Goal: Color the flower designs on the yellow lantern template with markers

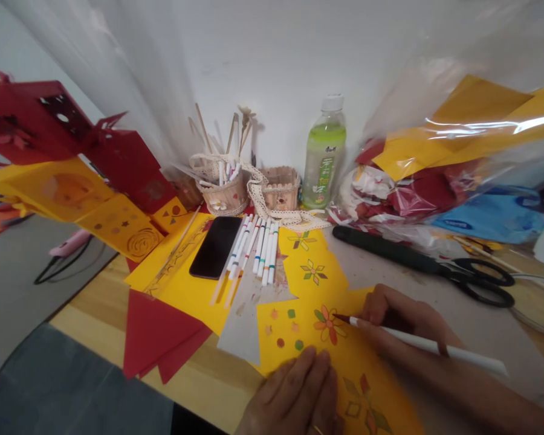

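My right hand point(403, 317) grips a white-barrelled marker point(471, 356) with a dark red tip. That tip touches, or is just over, a petalled flower point(329, 325) coloured partly orange and green, with some petals bare. The flower is on a sheet of yellow paper point(267, 359). Flat on the sheet's near edge lies my left hand point(299, 396), fingers stretched out and holding nothing. Small stars and dots point(280, 342) dot the sheet left of the flower. Nearer to me is a larger diamond-petalled flower point(367, 408), partly coloured. Another yellow sheet with flowers point(314, 272) lies beyond.
Several white markers point(265, 251) lie beside a black phone point(215, 248). Black-handled scissors point(480, 281) rest at right. Behind stand a green drink bottle point(326, 154) and wooden baskets point(224, 196). Red paper point(158, 338) and red-yellow paper boxes point(131, 163) are at left.
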`<move>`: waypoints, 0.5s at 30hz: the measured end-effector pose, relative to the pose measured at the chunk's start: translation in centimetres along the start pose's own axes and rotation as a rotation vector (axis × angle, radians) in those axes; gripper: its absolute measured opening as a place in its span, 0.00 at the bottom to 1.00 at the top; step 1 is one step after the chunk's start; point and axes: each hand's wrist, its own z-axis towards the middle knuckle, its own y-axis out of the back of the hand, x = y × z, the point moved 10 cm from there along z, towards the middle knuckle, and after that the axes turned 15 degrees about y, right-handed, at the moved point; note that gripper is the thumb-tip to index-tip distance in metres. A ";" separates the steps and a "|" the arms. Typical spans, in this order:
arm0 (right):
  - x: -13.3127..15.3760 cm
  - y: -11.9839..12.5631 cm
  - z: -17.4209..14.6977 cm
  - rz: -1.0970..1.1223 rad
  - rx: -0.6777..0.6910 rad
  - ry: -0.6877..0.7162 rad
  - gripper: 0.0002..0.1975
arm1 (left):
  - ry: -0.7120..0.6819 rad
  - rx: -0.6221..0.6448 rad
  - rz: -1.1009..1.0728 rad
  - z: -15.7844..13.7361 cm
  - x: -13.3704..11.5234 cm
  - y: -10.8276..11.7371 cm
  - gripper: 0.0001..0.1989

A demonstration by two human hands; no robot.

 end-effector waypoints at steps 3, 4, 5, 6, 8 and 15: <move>-0.5 -0.4 -0.4 0.030 0.012 -0.016 0.13 | 0.003 0.006 0.004 -0.3 0.1 -0.3 0.14; -0.5 -0.6 -0.4 0.034 0.025 -0.019 0.13 | 0.003 0.008 0.005 -0.3 0.1 -0.4 0.14; -0.6 -0.7 -0.5 0.033 0.034 -0.021 0.14 | 0.002 0.010 0.005 -0.3 0.1 -0.4 0.13; -0.6 -0.7 -0.5 0.028 0.037 -0.024 0.14 | -0.005 0.012 0.004 -0.4 0.1 -0.4 0.13; -0.8 -0.6 -0.5 0.018 0.034 -0.032 0.15 | -0.017 0.015 0.006 -0.4 0.0 -0.5 0.13; -1.0 -0.7 -0.4 0.022 0.026 -0.025 0.14 | -0.025 0.017 -0.011 -0.6 0.1 -0.5 0.14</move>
